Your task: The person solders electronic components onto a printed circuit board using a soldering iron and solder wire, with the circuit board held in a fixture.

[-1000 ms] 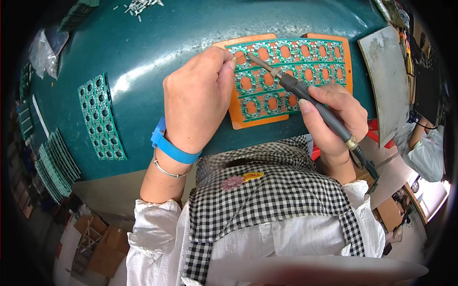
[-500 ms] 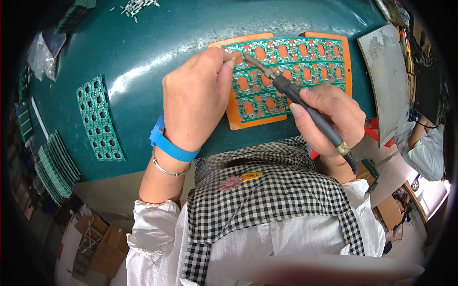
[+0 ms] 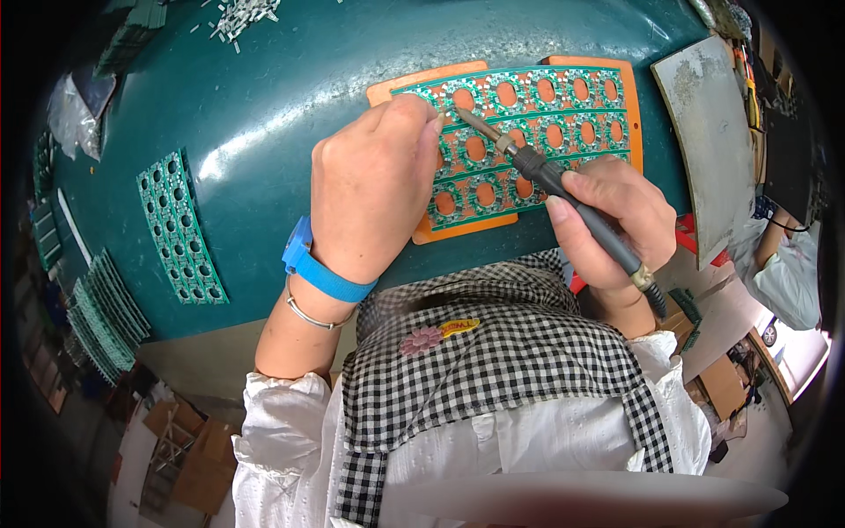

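A green circuit board panel [image 3: 519, 115] with rows of round cut-outs lies on an orange fixture plate [image 3: 635, 167]. My right hand [image 3: 627, 220] grips a soldering iron [image 3: 581, 202] by its dark handle, pen-like. The iron's tip points down and left at the panel's upper left, beside a cut-out in the far row. Close to that tip, my left hand [image 3: 365, 194] is pinched over the panel's left end, hiding part of it. Whatever the left fingers hold is hidden. A blue strap [image 3: 330, 277] and a thin bangle circle the left wrist.
Another circuit panel [image 3: 182, 231] lies on the green table [image 3: 264, 229] to the left. Stacked panels [image 3: 110, 308] stand at the left edge. Small pale parts [image 3: 242, 16] are heaped at the back. A grey board [image 3: 709, 145] is at right; beyond it is another person's sleeve [image 3: 783, 282].
My left hand has shifted right and covers more of the panel's left end. The iron's tip has moved slightly right and nearer to me. The panel appears a little further left in view.
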Tool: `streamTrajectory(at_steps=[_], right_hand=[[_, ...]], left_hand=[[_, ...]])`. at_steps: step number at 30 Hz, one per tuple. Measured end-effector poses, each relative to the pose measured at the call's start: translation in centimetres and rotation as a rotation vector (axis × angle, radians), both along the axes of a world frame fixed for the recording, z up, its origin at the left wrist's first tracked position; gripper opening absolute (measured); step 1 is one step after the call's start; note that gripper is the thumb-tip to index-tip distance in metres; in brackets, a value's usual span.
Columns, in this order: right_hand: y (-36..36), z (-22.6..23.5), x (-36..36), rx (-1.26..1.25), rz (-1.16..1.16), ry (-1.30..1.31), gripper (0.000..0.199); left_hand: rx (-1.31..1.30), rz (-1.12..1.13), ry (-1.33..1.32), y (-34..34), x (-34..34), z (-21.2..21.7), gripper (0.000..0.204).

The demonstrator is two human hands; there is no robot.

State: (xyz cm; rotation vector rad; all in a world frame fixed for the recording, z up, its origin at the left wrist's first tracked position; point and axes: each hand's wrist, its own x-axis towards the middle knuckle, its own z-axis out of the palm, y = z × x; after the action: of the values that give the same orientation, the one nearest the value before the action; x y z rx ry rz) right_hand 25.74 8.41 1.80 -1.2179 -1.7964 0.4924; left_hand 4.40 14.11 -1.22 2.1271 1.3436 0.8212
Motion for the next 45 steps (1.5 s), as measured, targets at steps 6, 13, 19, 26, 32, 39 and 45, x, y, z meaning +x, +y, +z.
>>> streamTrajectory(at_steps=[6,13,19,26,32,39,45], right_hand=[[-0.3,0.4,-0.3,0.017,0.026,-0.106,0.020],[-0.6,0.5,1.5,0.034,-0.102,0.079,0.020],[0.0,0.3,1.2,-0.046,-0.069,0.060,0.021],[0.4,-0.1,1.2,-0.045,-0.046,0.046,0.021],[0.6,0.2,1.0,-0.010,0.009,0.007,0.021],[0.2,0.3,2.3,0.059,-0.034,0.060,0.019],[0.1,-0.2,2.2,0.004,-0.039,0.066,0.018]], left_hand=[[0.001,-0.044,0.035,-0.4,-0.2,0.5,0.014],[-0.039,0.022,-0.092,0.1,-0.1,1.7,0.010],[-0.002,0.001,0.008,0.7,0.6,0.5,0.010],[-0.020,-0.019,0.001,0.8,0.8,0.3,0.010],[0.009,-0.038,0.053,1.0,0.9,0.2,0.010],[0.067,-0.061,0.012,0.4,1.2,0.9,0.012],[0.079,-0.096,0.065,0.9,1.9,0.2,0.012]])
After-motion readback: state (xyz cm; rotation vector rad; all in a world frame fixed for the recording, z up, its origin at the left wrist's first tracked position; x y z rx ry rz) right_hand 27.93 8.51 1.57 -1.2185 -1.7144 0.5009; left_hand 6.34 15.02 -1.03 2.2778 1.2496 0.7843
